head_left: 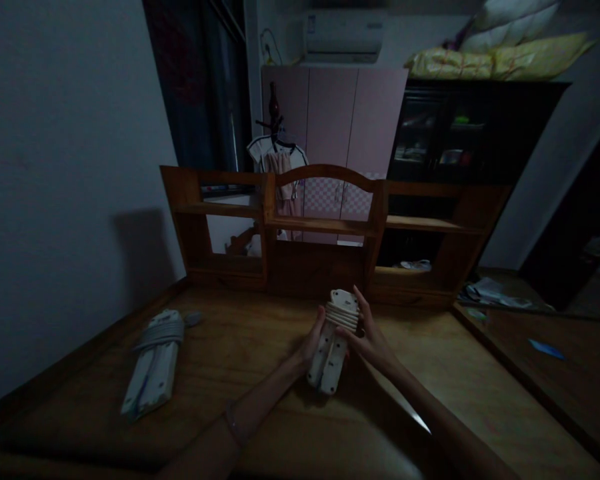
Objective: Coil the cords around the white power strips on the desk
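Observation:
A white power strip (334, 363) is held above the wooden desk, its cord (341, 317) wound in several turns around its upper part. My left hand (311, 345) grips the strip's left side, thumb pointing up along it. My right hand (373, 339) is closed around the right side, with the thumb across the front just below the cord and the fingers up by the turns. Off to the left, a second white power strip (153, 377) lies on the desk with its cord wrapped round it; a grey plug (193, 319) rests beside it.
The wooden desk top (240, 320) ends at a low wooden shelf unit (325, 230) at the back. A wall (70, 167) stands at the left. Beyond the right edge lie papers (495, 292) and a blue packet (546, 349) on a lower surface.

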The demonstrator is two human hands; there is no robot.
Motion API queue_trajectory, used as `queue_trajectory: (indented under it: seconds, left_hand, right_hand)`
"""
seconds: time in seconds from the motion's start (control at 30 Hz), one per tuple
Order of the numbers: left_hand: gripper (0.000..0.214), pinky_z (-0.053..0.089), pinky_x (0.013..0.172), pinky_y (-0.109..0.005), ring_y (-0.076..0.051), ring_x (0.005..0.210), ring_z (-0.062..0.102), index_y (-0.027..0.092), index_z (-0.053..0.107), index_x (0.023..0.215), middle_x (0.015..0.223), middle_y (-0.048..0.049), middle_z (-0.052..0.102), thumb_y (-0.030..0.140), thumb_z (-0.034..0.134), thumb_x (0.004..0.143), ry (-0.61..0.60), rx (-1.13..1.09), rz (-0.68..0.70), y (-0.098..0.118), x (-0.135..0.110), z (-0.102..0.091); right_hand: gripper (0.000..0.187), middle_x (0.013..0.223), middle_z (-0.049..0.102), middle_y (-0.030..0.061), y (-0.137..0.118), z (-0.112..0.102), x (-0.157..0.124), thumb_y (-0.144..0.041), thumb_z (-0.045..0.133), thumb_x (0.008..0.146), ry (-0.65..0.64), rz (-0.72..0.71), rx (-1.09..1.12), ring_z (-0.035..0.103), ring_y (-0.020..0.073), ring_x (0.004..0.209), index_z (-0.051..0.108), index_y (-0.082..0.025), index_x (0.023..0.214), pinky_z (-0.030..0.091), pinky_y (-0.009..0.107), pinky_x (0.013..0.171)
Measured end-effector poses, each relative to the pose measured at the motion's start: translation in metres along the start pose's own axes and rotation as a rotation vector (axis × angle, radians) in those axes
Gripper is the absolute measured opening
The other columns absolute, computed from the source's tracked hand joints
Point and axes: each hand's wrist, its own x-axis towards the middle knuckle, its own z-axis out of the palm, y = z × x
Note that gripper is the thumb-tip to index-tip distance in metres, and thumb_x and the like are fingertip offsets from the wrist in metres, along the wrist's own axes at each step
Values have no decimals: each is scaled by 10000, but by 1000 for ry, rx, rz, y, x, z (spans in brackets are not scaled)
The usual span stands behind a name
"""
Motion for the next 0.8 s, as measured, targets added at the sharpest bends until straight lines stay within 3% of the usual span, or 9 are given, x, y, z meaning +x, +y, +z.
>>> queue_trajectory:
  seconds: [0.1,0.3,0.4,0.6,0.7,0.8]
  left_hand:
    - [902,505,558,-349,-250,572,654,68,640,968,702,-152,688,835,230,727,-95,-81,-58,-2,0,2]
    - [871,472,815,-433,-288,844,656,103,592,1082,918,-173,681,820,233,742,-343,-233,-89,-9,-6,8]
    - [855,468,818,-468,-282,839,655,136,572,1081,937,-156,670,827,209,735,-371,-186,-117,-10,-4,3]
    - [913,494,649,-370,-252,681,662,108,591,975,784,-152,676,851,130,710,-190,38,-54,-4,11,-12]
    - [927,487,623,-349,-242,645,660,106,605,948,763,-144,675,851,108,710,-183,82,-41,-4,15,-14]
    - [949,485,607,-353,-241,619,656,102,615,933,756,-147,676,857,89,700,-208,115,-78,-6,17,-16]
  right_hand:
    - [847,1315,516,80,-10,-3,0,-429,651,793,15,-10,-139,566,240,1114,146,-293,1460,457,413,943]
    - [564,1097,637,17,-31,-26,-7,-449,577,837,-81,65,-274,634,197,923,376,-301,1343,500,325,820]
    - [559,1017,658,-3,-27,-60,-11,-479,570,821,-76,156,-331,637,197,865,404,-307,1327,514,313,747]
    - [646,899,668,16,1,-161,-17,-516,588,734,-20,528,-427,628,190,645,436,-297,1323,483,254,487]
    - [589,1011,667,51,14,-197,-18,-494,588,721,21,531,-394,655,237,828,523,-280,1265,538,310,678]
    - [617,1198,611,91,29,-215,-15,-450,621,674,85,520,-408,562,305,1119,558,-256,1257,473,389,913]
